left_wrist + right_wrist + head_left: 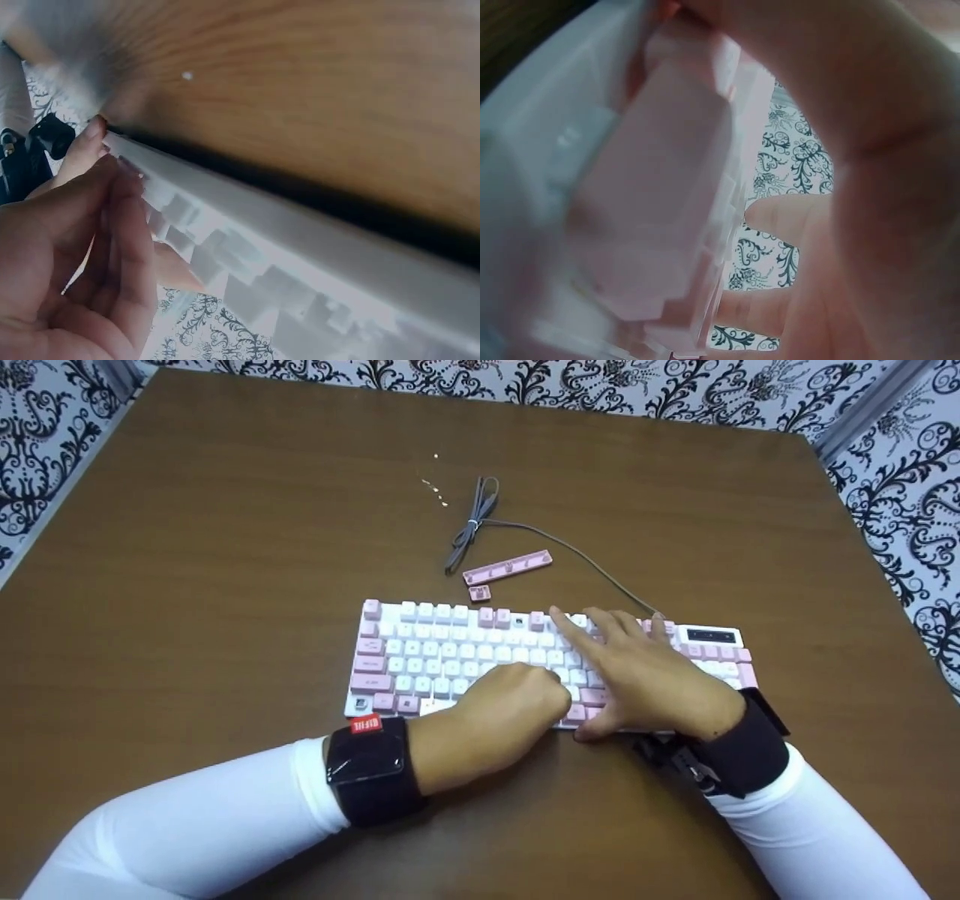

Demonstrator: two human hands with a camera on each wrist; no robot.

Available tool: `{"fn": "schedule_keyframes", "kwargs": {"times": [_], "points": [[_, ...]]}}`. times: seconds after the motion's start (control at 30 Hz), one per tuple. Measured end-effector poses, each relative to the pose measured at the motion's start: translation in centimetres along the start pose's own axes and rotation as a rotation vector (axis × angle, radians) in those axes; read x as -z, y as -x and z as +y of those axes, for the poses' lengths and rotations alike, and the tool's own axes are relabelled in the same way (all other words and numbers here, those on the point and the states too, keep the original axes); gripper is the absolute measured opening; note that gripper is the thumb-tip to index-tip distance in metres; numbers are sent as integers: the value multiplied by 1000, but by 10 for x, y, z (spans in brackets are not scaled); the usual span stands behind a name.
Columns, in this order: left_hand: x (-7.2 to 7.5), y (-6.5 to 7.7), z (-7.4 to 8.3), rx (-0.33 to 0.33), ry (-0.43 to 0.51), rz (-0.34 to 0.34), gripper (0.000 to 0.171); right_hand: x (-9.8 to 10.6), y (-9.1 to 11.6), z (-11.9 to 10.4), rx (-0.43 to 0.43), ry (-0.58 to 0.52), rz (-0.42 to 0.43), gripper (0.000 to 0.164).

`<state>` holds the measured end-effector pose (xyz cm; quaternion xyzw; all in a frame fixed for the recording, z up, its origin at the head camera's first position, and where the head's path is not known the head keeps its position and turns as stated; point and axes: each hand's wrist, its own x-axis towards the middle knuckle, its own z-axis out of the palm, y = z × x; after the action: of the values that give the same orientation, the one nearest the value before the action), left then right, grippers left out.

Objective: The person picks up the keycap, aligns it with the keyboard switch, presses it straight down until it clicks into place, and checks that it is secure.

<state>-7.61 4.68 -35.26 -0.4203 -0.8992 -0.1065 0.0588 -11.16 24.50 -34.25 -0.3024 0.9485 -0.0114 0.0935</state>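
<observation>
A white and pink keyboard (420, 667) lies on the brown table. My left hand (517, 709) is curled over its near row, right of the bare spacebar slot. In the left wrist view the left thumb and fingers (124, 225) pinch at a pink keycap (129, 165), largely covered by the fingertips. My right hand (652, 679) spreads across the right part of the keyboard, thumb at the near edge, fingers reaching the far edge. Pink keys (660, 165) fill the right wrist view close up. Behind the keyboard lie a long pink keycap (508, 568) and a small pink keycap (479, 594).
A grey cable (469, 529), bundled with a tie, runs to the keyboard's back edge. Small pale bits (436, 490) are scattered on the table (225, 547) left of it. Bare switches show at the keyboard's near left corner and in its top row.
</observation>
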Motion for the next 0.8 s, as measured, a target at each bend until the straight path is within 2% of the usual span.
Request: {"fn": "schedule_keyframes", "kwargs": {"times": [0.13,0.23,0.33,0.47,0.53,0.63,0.73,0.8], "points": [[8,-3,-5,-39,13,-35,17,0,0,0,-3,10,7,137],[19,-4,-17,-28,102,-83,10,1,-1,0,0,12,3,137],[34,-9,-36,59,139,-94,13,2,-2,-1,0,11,-8,137],[49,-21,-68,190,81,-81,16,4,-2,-1,-10,4,-25,137],[51,-28,-83,238,62,-97,17,3,-2,-1,-18,-6,-38,137],[48,-39,-98,307,28,-162,18,2,0,0,-21,-13,-44,136],[42,-49,-108,327,-10,-224,21,0,0,0,-27,-19,-42,137],[38,-55,-111,316,-23,-251,20,-1,1,0,-31,-23,-38,137]]}}
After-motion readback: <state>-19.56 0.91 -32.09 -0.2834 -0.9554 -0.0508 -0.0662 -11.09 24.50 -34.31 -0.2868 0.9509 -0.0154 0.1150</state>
